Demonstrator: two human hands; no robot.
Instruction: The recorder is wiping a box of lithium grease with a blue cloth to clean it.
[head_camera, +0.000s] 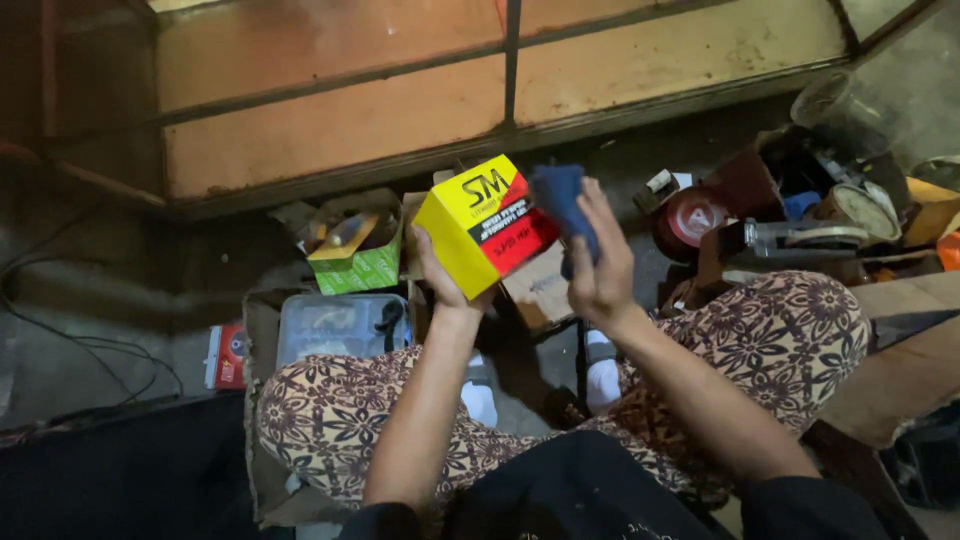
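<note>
Two hands over cluttered concrete floor: left hand (443, 283) fingers grip yellow box (485, 224), right hand (600, 270) blue cloth (562, 203).

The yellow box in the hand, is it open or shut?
Shut, as far as shows: the yellow box has flat, closed faces, held up tilted in the left hand.

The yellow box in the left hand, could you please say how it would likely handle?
The yellow box looks like stiff card with flat faces, so it probably won't roll. The left hand holds it up alone, suggesting it is fairly light.
</note>
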